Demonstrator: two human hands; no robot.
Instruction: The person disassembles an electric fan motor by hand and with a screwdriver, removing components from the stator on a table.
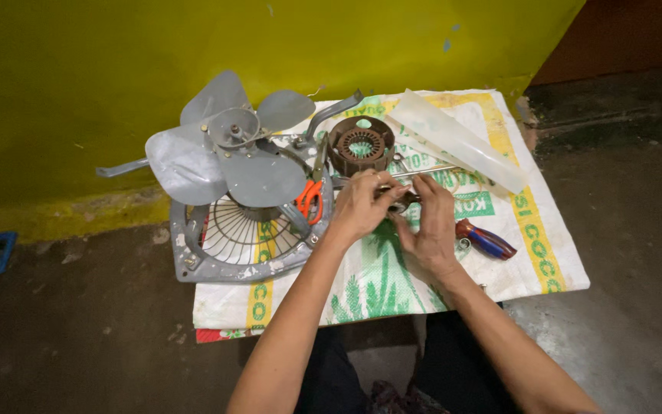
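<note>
Hands, left hand (358, 205) and right hand (427, 222), both gripping a small metal part (401, 201) over printed white-yellow-green sack (530, 230).

Site was an informal floor-level repair spot, more a home or small backroom workshop than a fitted shop. Work was laid out on a woven plastic sack (530, 238) spread over a bare, stained concrete floor (78, 345); there was no bench. Behind it stood a yellow-green painted wall (116, 46), scuffed and chipped near its base. On the sack lay a dismantled exhaust fan: grey fan blades (227, 149), a grille frame (247, 241), a wound motor stator (360, 144). Hand tools lay loose alongside: orange-handled scissors (309, 199), a screwdriver (486, 239).
</note>
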